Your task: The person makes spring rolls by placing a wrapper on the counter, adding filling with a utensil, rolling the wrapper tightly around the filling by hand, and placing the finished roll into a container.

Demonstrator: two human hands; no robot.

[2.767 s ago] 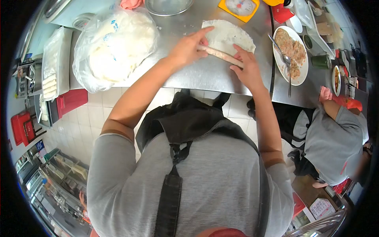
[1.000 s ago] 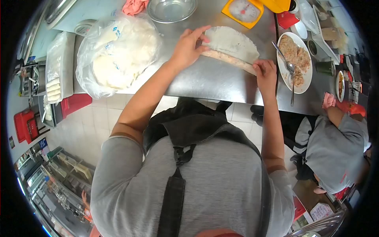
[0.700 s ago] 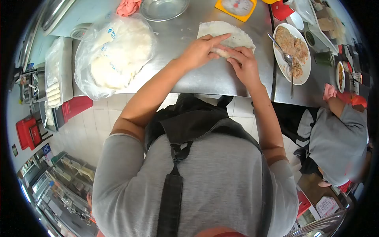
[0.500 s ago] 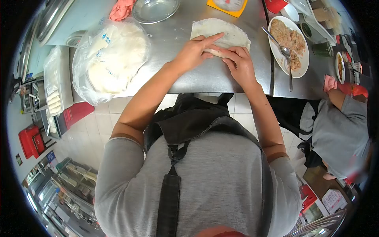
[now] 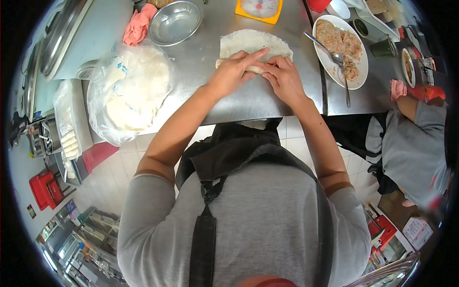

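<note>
A thin, pale round wrapper (image 5: 253, 40) lies on the steel table, its near edge folded into a roll under my fingers. My left hand (image 5: 234, 71) is over the left part of this roll, index finger stretched across toward the right and the other fingers bent on the wrapper. On the right side, my right hand (image 5: 284, 79) grips the roll with curled fingers and thumb, its fingertips close to the left hand's. Whatever is inside the roll is hidden. An oval plate (image 5: 330, 68) of pinkish minced filling (image 5: 334, 40) stands to the right, with a spoon (image 5: 337, 59) in it.
At left lies a plastic bag (image 5: 98, 103) with a stack of pale wrappers (image 5: 138, 91). Beside it, a tray (image 5: 86, 122) holds white rolls (image 5: 70, 143). A metal bowl (image 5: 175, 24), pink cloth (image 5: 137, 28) and yellow scale (image 5: 258, 9) stand behind. A co-worker (image 5: 413, 138) is at right.
The camera view has shifted slightly. The wrapper's near edge looks rolled a little further away from me, and an end of the roll now shows left of my left hand.
</note>
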